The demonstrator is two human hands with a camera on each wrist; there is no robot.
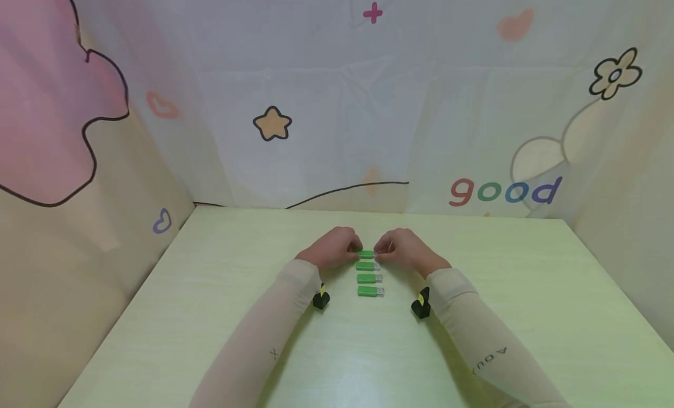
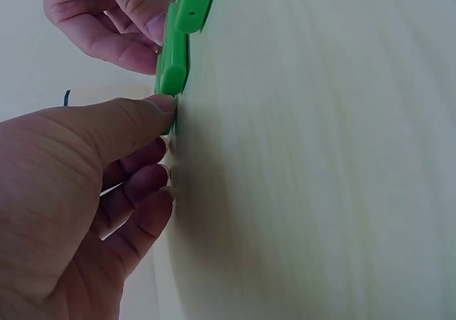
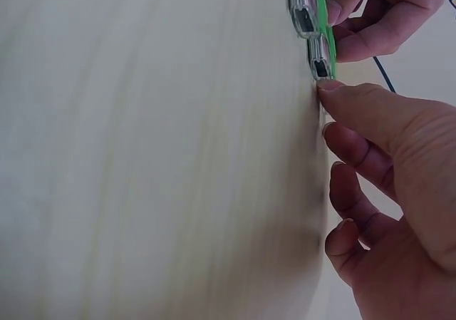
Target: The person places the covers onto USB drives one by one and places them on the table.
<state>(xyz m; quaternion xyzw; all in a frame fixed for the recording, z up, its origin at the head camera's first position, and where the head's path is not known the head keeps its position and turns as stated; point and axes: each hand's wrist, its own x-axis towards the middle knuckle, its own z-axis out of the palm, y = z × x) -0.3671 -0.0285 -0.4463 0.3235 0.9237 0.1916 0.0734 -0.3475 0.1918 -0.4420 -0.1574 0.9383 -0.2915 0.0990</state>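
Several green USB flash drives lie in a column on the table, their metal plugs pointing right. At the far end of the column is the farthest USB flash drive [image 1: 365, 254], between my two hands. My left hand [image 1: 333, 248] pinches its green end with thumb and forefinger. On the plug side, my right hand [image 1: 406, 250] holds the other end with its fingertips. Just nearer lies a second flash drive [image 1: 364, 266], followed by a third [image 1: 365, 278] and the nearest one [image 1: 367, 291]. In both wrist views the thumb mostly hides the held drive.
The pale wooden table [image 1: 210, 314] ends at a patterned cloth backdrop [image 1: 326, 156] behind the hands. Cloth also hangs along the left and right sides. A black wrist mount [image 1: 321, 298] sits at the left cuff, another mount [image 1: 420, 305] at the right.
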